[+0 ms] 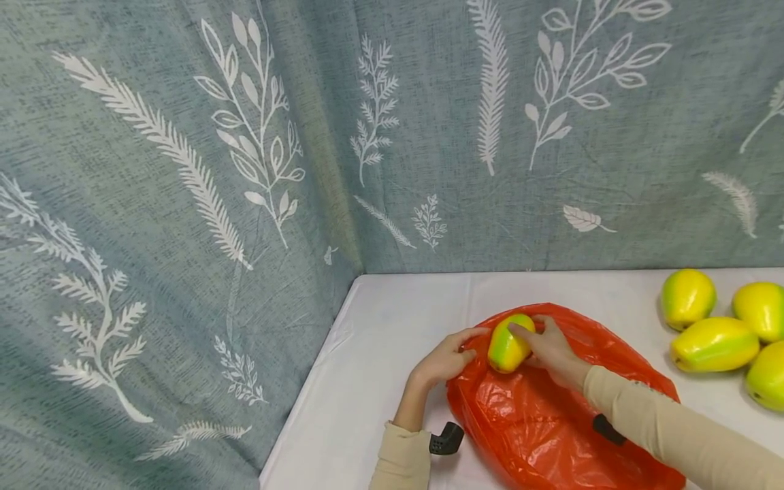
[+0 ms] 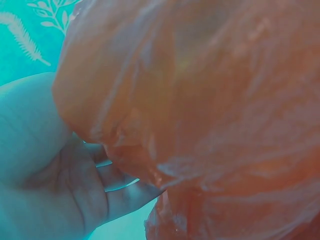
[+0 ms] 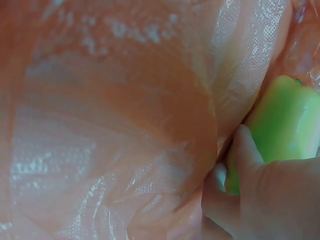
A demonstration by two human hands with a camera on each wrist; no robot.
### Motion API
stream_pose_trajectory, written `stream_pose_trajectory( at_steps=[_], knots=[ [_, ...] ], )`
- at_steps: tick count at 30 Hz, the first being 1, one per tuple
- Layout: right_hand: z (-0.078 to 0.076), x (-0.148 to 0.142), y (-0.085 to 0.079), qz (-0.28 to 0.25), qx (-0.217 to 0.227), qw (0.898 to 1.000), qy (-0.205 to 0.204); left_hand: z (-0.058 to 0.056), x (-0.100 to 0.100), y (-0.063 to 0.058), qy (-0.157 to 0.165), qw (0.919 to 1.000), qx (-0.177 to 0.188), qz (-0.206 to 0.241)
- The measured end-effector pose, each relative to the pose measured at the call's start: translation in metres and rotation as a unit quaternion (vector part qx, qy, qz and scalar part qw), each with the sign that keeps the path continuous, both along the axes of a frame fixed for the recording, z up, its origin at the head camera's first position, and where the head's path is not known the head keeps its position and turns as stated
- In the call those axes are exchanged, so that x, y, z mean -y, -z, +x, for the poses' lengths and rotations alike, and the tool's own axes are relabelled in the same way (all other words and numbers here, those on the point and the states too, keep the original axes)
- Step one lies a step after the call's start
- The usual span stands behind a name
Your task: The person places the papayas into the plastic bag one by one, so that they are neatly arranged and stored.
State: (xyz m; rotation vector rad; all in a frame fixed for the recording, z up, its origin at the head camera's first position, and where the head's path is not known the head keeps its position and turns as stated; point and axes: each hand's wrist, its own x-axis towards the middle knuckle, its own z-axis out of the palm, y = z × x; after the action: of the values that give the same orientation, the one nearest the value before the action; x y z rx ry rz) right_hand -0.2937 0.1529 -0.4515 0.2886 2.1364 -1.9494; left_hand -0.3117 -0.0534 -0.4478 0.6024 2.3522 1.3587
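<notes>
A red plastic bag [image 1: 520, 435] lies spread on the white table. My left hand [image 1: 446, 357] holds the bag's left edge, thumb and fingers on either side of the plastic; in the left wrist view the film hides the fingertips of that hand [image 2: 70, 185]. A yellow-green, papaya-like fruit [image 1: 505, 347] is within the bag's outline near its far left rim, gripped by my right hand [image 1: 554, 354]. The right wrist view has the fruit's green side [image 3: 285, 120] against the fingers of the right hand [image 3: 270, 200], beside bag film.
Several similar yellow-green fruits [image 1: 713, 344] sit grouped on the white table [image 1: 398, 306] at the right, beyond the right forearm. A grey-green curtain [image 1: 429, 136] with white leaf patterns hangs behind the table and along its left side.
</notes>
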Motion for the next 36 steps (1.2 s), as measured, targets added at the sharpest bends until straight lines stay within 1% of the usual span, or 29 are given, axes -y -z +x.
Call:
stream_pose_trajectory(
  at_steps=[6,15,21,25,31,36],
  knots=[
    [0.001,0.000,0.001,-0.016,0.003,1.000,-0.004,0.001,0.000,-0.001,0.002,0.9999,-0.009,-0.006],
    [0.002,0.001,0.002,-0.020,0.006,1.000,0.000,0.002,-0.001,-0.003,0.002,1.0000,-0.006,-0.007],
    [0.002,0.004,0.000,-0.009,0.006,1.000,0.008,0.003,-0.002,-0.004,-0.001,0.9998,-0.009,-0.019],
    [0.002,0.005,-0.001,0.002,0.004,1.000,0.004,0.003,0.000,-0.003,-0.003,0.9997,-0.010,-0.020],
    [0.005,-0.002,-0.005,-0.009,0.003,1.000,0.001,0.003,0.001,-0.004,0.002,0.9998,-0.009,-0.017],
    [0.008,-0.014,-0.011,-0.034,0.008,0.999,-0.010,0.002,0.002,-0.004,0.004,0.9999,-0.013,-0.010]
  ],
)
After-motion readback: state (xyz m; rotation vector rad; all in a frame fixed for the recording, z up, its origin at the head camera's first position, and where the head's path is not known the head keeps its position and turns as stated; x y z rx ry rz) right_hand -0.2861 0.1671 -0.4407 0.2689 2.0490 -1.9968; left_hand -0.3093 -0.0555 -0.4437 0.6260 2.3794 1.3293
